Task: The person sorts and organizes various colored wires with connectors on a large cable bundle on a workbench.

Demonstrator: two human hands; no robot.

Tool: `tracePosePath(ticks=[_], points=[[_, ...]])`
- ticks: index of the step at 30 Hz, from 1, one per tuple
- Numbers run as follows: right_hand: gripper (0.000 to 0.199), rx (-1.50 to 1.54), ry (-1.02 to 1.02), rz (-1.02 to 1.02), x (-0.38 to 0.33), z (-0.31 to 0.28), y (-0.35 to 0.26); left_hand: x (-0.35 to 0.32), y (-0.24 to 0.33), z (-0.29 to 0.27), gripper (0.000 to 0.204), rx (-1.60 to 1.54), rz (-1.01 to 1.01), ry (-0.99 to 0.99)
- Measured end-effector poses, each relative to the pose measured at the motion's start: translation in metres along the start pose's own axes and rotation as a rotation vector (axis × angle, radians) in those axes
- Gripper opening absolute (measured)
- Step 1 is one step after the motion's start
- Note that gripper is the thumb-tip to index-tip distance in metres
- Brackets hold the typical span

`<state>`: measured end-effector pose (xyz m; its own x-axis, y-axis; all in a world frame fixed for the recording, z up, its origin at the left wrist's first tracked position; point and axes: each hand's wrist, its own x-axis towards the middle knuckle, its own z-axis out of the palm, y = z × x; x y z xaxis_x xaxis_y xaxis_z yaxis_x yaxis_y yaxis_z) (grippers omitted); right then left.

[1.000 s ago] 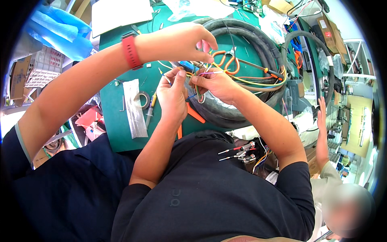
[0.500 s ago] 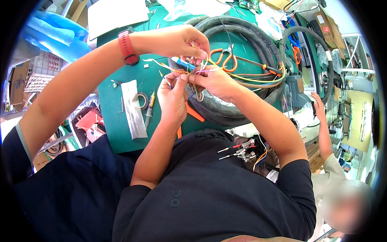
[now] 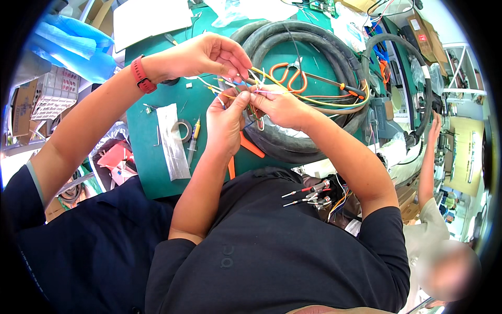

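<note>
My left hand point(image 3: 226, 123) and my right hand point(image 3: 280, 107) meet over the green table, thumbs nearly touching. Both are closed on a bundle of thin coloured wires, and white and yellow ends stick out to the left of my fingers. One yellow wire point(image 3: 263, 74) runs up past my right hand. Exactly where the fingers pinch is partly hidden. Just above, a co-worker's hand point(image 3: 217, 56) with a red watch reaches in from the left, its fingers curled near the wire tips. Behind my hands lies a coil of thick black cable point(image 3: 282, 148).
Orange-handled scissors point(image 3: 299, 91) and an orange-and-black handled tool point(image 3: 353, 92) lie at the coil. To the left are a tape roll point(image 3: 186, 125), a clear plastic strip point(image 3: 172, 144) and a yellow-tipped syringe-like tube point(image 3: 193, 141). Another person's arm point(image 3: 430, 162) is at right.
The co-worker's hand has drawn up and left from the wires, its fingers loosening. My hands have stayed nearly in place. At the right, the other person's arm has shifted further right.
</note>
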<state>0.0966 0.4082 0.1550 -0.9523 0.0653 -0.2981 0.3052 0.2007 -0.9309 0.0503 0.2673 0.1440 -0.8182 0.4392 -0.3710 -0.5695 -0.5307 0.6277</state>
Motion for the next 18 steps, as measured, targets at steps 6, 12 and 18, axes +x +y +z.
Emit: tracePosePath(ticks=[6,12,18], points=[[0.029,0.153,-0.005,0.044,0.000,0.001,-0.004,0.001,0.003,0.002,0.021,-0.009,-0.001,-0.014],[0.027,0.212,-0.003,0.097,-0.004,0.003,-0.016,0.000,0.004,0.000,0.020,-0.015,0.010,-0.003],[0.020,0.234,-0.038,0.111,-0.002,0.004,-0.008,-0.002,0.002,-0.001,0.020,-0.026,0.006,-0.005]])
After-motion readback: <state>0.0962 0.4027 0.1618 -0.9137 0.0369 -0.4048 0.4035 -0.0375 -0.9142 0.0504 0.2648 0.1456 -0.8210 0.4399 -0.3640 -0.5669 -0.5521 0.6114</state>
